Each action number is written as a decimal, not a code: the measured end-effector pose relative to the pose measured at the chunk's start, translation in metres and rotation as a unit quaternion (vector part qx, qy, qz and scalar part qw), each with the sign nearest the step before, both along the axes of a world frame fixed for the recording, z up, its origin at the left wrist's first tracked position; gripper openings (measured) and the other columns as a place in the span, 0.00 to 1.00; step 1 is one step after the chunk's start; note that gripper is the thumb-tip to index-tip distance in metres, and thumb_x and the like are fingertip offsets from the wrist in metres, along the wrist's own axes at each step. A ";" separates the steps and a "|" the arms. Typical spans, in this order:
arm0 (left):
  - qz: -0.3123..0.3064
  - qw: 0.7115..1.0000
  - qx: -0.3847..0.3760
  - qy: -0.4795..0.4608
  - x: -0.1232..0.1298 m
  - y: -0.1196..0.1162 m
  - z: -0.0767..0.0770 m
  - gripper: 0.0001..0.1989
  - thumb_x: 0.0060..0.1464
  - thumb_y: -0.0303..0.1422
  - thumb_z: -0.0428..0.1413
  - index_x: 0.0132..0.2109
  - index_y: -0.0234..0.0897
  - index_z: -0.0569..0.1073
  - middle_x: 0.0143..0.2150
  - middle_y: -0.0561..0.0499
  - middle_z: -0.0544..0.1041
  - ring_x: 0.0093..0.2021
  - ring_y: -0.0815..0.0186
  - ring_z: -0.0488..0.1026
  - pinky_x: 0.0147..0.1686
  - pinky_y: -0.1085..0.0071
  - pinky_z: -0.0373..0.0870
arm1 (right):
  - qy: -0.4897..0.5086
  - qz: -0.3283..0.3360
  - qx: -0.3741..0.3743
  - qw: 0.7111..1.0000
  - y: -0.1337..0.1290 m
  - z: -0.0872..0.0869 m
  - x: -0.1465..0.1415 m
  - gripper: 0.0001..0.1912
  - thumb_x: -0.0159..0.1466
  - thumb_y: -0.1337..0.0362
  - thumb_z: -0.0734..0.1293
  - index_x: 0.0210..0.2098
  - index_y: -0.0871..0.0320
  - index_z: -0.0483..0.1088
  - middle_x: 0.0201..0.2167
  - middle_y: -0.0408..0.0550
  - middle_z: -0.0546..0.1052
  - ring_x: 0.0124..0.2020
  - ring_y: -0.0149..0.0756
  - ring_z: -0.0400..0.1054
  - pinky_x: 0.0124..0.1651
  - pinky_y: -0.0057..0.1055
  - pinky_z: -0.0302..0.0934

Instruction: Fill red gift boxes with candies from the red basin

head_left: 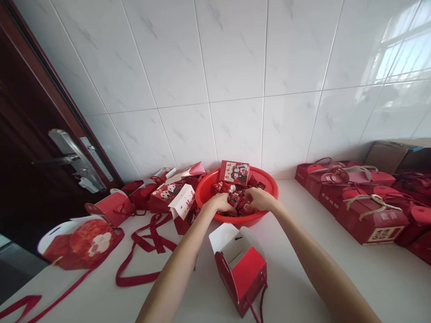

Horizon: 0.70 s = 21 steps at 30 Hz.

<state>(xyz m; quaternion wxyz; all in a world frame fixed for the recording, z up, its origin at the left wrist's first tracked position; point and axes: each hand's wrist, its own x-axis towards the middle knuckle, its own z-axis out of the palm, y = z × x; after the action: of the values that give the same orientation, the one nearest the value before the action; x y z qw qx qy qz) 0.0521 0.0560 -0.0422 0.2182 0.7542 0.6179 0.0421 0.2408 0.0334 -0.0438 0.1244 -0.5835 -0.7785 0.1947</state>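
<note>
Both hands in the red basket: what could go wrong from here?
1. The open red cardboard box with a white inside stands between the forearms; either might knock it on the way back.
2. The flat dark-red ribbon lies loose beside the left forearm and could snag.
3. Both hands are among small red wrapped packets; rummaging may push some over the red plastic basket's rim.

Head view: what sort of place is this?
Probably a tiled room in a home, though not certain: marbled wall tiles, a dark door with a lever handle, and a white work surface.
</note>
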 end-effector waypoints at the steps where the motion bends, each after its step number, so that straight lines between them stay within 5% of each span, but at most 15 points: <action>1: -0.003 1.000 -0.002 -0.003 0.000 0.000 0.000 0.16 0.31 0.36 0.69 0.30 0.39 0.75 0.35 0.47 0.83 0.37 0.54 0.80 0.28 0.70 0.70 | 0.000 -0.009 0.008 1.000 -0.001 0.001 0.000 0.12 0.51 0.65 0.74 0.33 0.55 0.71 0.38 0.46 0.78 0.42 0.43 0.71 0.32 0.29 0.55; 6: 0.009 0.996 -0.019 -0.083 -0.001 0.003 -0.003 0.17 0.32 0.28 0.68 0.35 0.38 0.78 0.32 0.49 0.83 0.36 0.55 0.81 0.29 0.71 0.72 | 0.025 -0.073 0.038 0.996 -0.004 0.004 0.000 0.10 0.53 0.68 0.72 0.33 0.55 0.68 0.39 0.47 0.77 0.42 0.42 0.70 0.32 0.30 0.54; 11: 0.013 0.980 0.090 -0.178 -0.001 0.006 0.000 0.25 0.37 0.24 0.66 0.48 0.37 0.78 0.50 0.44 0.82 0.51 0.55 0.78 0.48 0.68 0.74 | 0.132 -0.163 0.091 0.974 0.001 0.003 0.004 0.08 0.56 0.69 0.68 0.32 0.55 0.63 0.37 0.46 0.76 0.38 0.39 0.69 0.33 0.29 0.56; 21: 0.030 0.908 0.213 -0.359 -0.006 0.012 -0.003 0.16 0.54 0.32 0.59 0.50 0.35 0.76 0.56 0.43 0.78 0.59 0.56 0.73 0.61 0.62 0.66 | 0.305 -0.212 0.124 0.920 0.012 -0.002 0.010 0.11 0.58 0.59 0.68 0.37 0.54 0.63 0.38 0.46 0.76 0.39 0.40 0.70 0.40 0.34 0.63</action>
<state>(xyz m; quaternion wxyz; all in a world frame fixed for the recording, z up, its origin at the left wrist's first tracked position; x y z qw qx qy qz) 0.0466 0.0682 -0.0456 0.2581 0.6980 0.4966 0.4467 0.2506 0.0455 -0.0461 0.4656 -0.6271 -0.5790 0.2341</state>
